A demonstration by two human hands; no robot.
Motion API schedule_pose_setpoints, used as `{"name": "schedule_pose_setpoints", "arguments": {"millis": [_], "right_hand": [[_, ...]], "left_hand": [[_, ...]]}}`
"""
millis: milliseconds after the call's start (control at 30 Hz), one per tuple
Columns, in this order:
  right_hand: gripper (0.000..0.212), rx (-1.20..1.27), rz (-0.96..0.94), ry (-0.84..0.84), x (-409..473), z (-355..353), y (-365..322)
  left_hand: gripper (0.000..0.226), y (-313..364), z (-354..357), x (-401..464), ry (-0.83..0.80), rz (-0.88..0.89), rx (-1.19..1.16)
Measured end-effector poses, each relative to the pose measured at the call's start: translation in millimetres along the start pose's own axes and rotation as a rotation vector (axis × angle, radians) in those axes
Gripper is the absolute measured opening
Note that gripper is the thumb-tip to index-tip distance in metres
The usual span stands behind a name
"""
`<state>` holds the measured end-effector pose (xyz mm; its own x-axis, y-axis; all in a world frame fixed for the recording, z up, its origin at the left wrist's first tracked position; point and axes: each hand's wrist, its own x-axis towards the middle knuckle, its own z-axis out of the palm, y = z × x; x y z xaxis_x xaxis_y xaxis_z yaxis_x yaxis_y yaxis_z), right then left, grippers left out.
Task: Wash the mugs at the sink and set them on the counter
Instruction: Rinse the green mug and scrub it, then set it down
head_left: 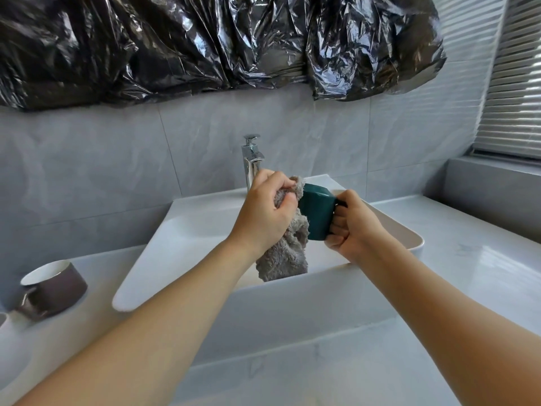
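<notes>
A dark green mug [317, 213] is held over the white sink [187, 230], tilted with its mouth toward the left. My right hand [355, 230] grips it by the handle. My left hand [268, 212] clutches a grey fluffy cloth [288, 253] and presses it into the mug's mouth; the rest of the cloth hangs down into the basin. A brown mug [57, 285] with a white inside stands upright on the counter at the left.
A chrome tap [251, 161] rises behind the sink, with no water visibly running. Pale marble counter [474, 259] extends right of the basin. Black plastic sheeting [205, 42] hangs over the tiled wall. A blind covers the window [515, 83] at the right.
</notes>
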<state>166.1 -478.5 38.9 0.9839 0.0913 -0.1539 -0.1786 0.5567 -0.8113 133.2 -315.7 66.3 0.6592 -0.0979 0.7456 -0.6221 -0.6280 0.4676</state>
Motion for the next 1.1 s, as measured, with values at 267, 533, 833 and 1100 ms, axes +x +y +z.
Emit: {"name": "schedule_pose_setpoints", "arguments": {"millis": [267, 533, 833, 1100], "right_hand": [[0.044, 0.056, -0.044, 0.035, 1, -1, -1], [0.038, 0.017, -0.038, 0.106, -7, 2, -2], [0.041, -0.030, -0.027, 0.042, -11, 5, -1], [0.042, -0.030, -0.034, 0.043, -10, 3, -1]], "left_hand": [[0.016, -7, 8, -38, -0.086, 0.056, -0.003], [0.015, -12, -9, -49, -0.282, -0.009, -0.003], [0.013, 11, -26, 0, 0.021, -0.236, -0.264], [0.013, -8, -8, -16, -0.097, -0.284, -0.147]]}}
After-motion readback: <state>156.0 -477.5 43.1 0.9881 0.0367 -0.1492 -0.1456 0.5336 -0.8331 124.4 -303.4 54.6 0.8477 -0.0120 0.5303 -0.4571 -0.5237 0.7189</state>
